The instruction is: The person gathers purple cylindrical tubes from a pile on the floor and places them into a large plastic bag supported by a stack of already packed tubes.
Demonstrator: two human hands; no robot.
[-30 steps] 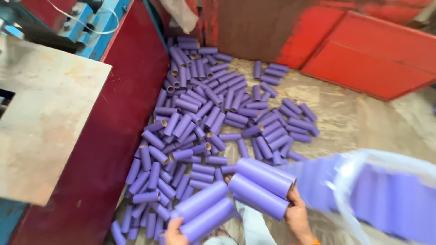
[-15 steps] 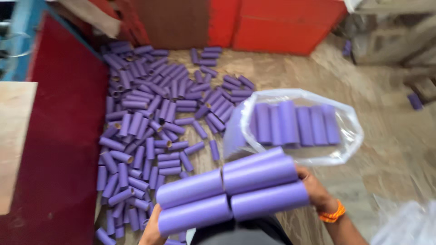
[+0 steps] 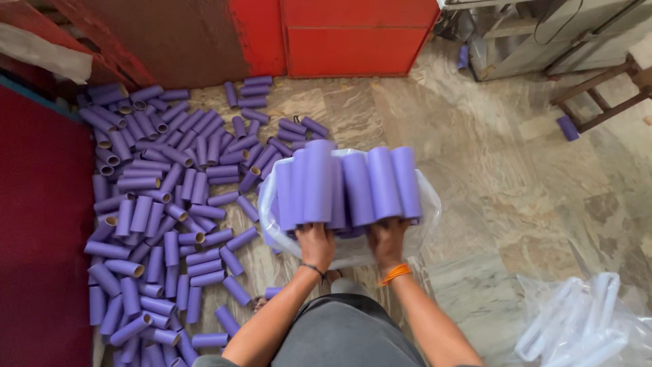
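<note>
Both my hands hold a bundle of purple cardboard tubes [image 3: 348, 185] upright over a clear plastic bag [image 3: 426, 204] on the floor. My left hand [image 3: 316, 245] grips the left side of the bundle from below. My right hand [image 3: 387, 241], with an orange band on its wrist, grips the right side. The tubes stand side by side, their far ends pointing away from me. More purple tubes lie inside the bag, mostly hidden behind the bundle.
A large pile of loose purple tubes [image 3: 156, 204] covers the stone floor to the left, beside a dark red panel [image 3: 41, 231]. Red cabinet doors [image 3: 353, 37] stand at the back. Crumpled clear bags [image 3: 584, 326] lie at lower right. Wooden furniture legs [image 3: 598, 95] sit upper right.
My view has swung right, from the tube pile to the bag. The bundle turned from lying crosswise to pointing away from me, and now sits over the bag's mouth.
</note>
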